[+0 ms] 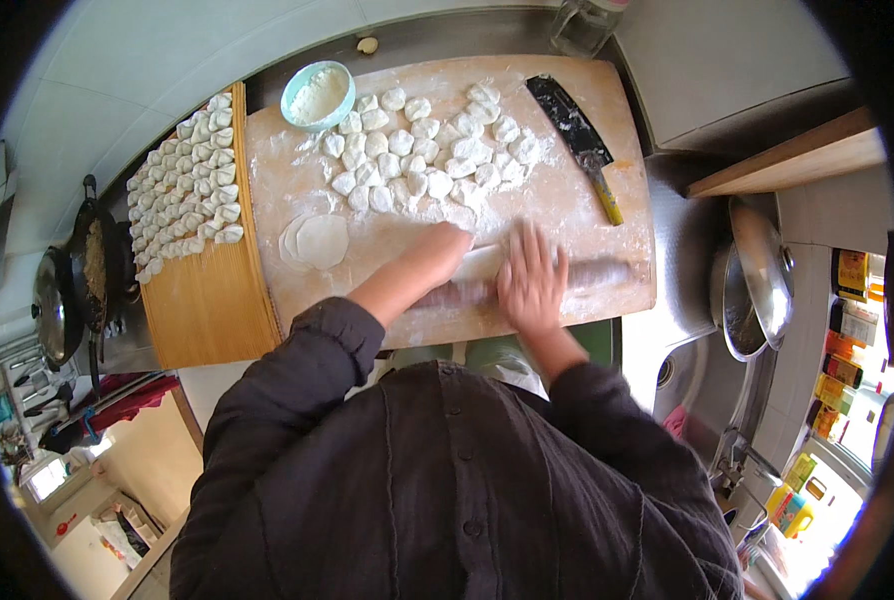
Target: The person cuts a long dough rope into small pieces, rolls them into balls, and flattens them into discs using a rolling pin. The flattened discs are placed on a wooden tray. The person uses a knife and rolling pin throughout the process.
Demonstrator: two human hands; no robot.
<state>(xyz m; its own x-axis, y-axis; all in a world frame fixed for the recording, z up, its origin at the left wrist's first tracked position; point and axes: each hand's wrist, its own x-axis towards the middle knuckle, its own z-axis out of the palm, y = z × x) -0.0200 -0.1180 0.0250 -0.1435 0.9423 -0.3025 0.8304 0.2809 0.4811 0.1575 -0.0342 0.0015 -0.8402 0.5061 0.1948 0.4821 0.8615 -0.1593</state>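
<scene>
My left hand (447,251) is curled at the left edge of a thin dough wrapper (483,259), which it grips; its fingertips are partly hidden. Flat over a wooden rolling pin (600,273) lies my right hand (531,281), its fingers stretched forward and blurred. The pin runs crosswise under that palm and is blurred too. Beyond my hands, many floured dough pieces (400,142) are spread on a wooden board (387,300). Left of my left hand, several rolled dough wrappers (322,242) overlap on the board.
A turquoise bowl of flour (285,105) stands at the board's far left. A cleaver (570,124) lies at the right. Rows of dumplings (191,176) cover part of a slatted wooden tray (214,307). A lidded pot (736,292) and a sink (698,390) are farther right.
</scene>
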